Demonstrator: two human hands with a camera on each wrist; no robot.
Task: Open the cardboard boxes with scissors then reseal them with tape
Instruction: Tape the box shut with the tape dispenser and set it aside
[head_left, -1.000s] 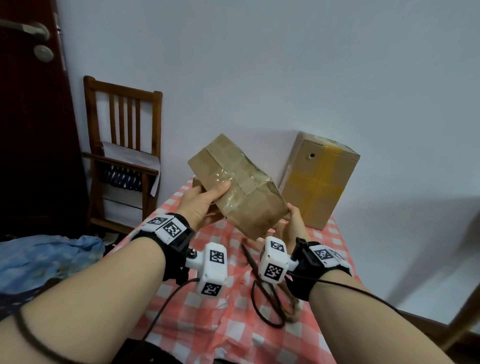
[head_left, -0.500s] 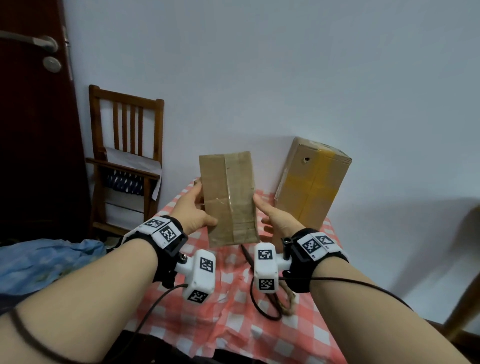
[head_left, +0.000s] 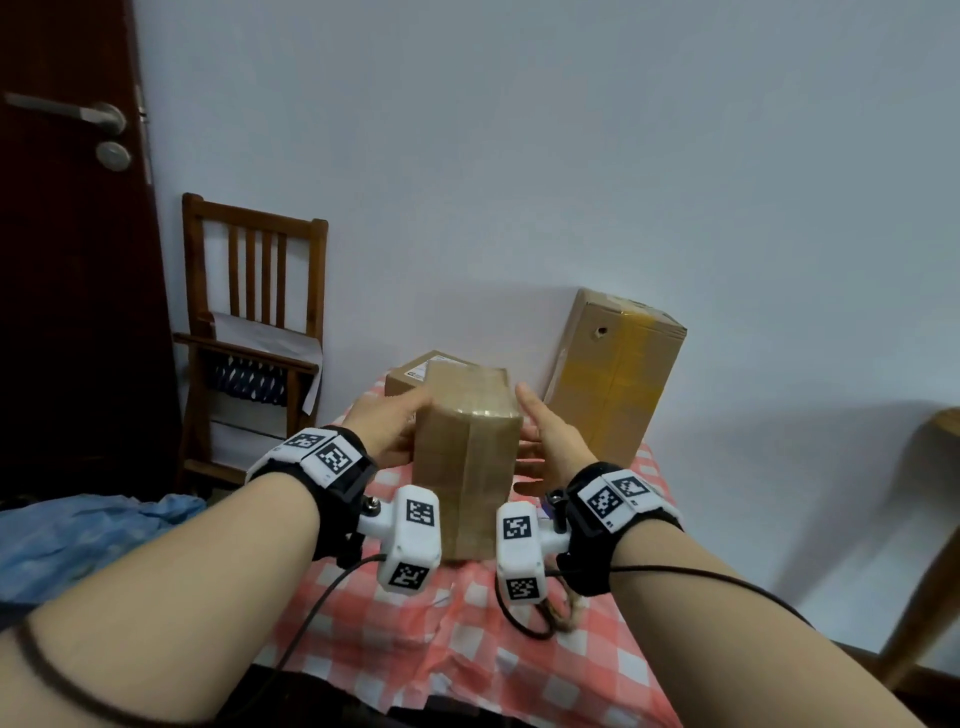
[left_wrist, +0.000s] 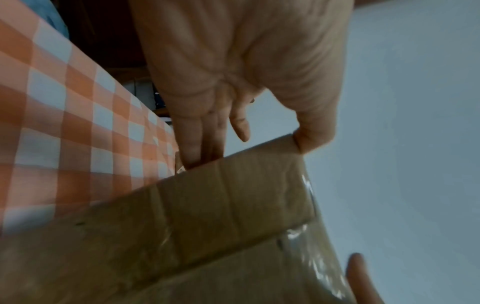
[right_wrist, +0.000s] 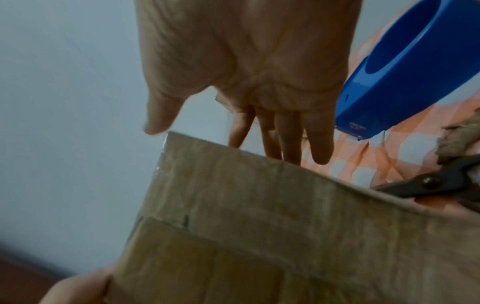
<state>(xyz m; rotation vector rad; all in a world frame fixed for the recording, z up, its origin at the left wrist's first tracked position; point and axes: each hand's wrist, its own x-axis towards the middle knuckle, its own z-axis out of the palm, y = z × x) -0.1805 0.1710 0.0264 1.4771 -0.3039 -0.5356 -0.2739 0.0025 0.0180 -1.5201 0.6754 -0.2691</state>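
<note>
A taped box (head_left: 467, 452) is stood on end on the checked cloth (head_left: 467, 649) near the table's middle. It is flanked by the left hand (head_left: 387, 423), whose straight fingers (left_wrist: 193, 144) are laid on its side with the thumb at its top corner, and by the right hand (head_left: 545, 436), held flat with fingers (right_wrist: 291, 142) extended along the opposite side; nothing is clasped. Scissors (right_wrist: 426, 185) and a blue tape dispenser (right_wrist: 400, 67) are seen at its right. A flat box (head_left: 408, 376) lies behind, and a tall box (head_left: 613, 384) is stood at the far right corner.
</note>
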